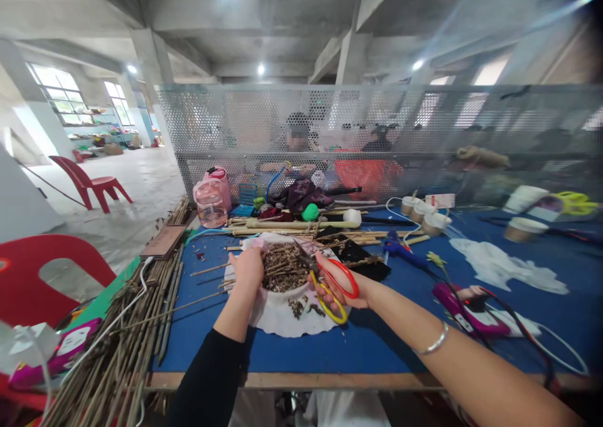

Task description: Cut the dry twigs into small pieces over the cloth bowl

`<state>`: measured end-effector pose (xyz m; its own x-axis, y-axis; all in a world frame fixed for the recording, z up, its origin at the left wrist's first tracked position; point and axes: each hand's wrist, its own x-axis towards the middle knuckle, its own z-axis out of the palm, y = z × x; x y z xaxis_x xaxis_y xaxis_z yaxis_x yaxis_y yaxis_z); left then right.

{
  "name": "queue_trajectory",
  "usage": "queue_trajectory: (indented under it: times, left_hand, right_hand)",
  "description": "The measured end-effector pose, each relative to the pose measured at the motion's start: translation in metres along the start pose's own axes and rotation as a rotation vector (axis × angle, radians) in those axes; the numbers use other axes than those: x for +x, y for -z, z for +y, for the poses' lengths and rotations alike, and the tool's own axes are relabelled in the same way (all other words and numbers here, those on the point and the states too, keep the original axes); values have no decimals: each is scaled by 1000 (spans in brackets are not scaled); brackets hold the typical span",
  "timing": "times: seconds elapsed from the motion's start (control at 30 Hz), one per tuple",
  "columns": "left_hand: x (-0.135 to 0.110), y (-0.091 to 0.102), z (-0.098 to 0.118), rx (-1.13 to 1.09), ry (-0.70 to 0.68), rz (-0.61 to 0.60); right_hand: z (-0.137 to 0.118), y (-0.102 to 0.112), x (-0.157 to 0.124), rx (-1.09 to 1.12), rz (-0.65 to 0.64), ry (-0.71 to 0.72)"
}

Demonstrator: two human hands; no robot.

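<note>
My right hand [335, 286] is closed on scissors [332, 284] with one red and one yellow handle, their blades pointing at a heap of short cut twigs [285, 271]. The heap lies on a white sheet [277, 319] on the blue table [330, 351]. My left hand [249, 265] rests closed on the left side of the heap, gripping a few twigs. A black sleeve covers my left forearm; a silver bangle [434, 343] circles my right wrist.
A bundle of long thin sticks [136, 326] runs along the table's left edge. A pink jug [211, 198], paper cups [426, 216], a blue glue gun [400, 248] and a pink glue gun [471, 311] stand around. Behind a perforated screen [377, 125] people sit. Red chairs [89, 182] stand left.
</note>
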<state>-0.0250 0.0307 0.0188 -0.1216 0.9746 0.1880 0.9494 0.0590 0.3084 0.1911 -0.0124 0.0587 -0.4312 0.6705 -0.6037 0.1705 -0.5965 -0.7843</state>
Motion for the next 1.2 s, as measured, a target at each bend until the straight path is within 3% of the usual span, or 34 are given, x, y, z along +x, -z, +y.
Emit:
queue_trajectory:
  times: [0.1, 0.37, 0.53, 0.83, 1.0, 1.2]
  left_hand:
    - [-8, 5, -2, -69, -61, 47]
    - [-29, 22, -1, -95, -144, 29]
    - [-30, 24, -5, -52, -79, 72]
    - [-32, 26, -4, -73, -53, 82]
    - [-32, 28, 0, -87, -114, 86]
    - [-34, 30, 4, -33, -231, 24]
  right_hand:
    - [-2, -2, 1, 13, -10, -3]
    - [-16, -12, 17, -9, -15, -6]
    - [-16, -19, 8, -27, 3, -10]
    - [-6, -8, -28, -24, -216, 53]
    - [-10, -3, -20, -54, -44, 36]
    - [-24, -8, 10, -85, -9, 23]
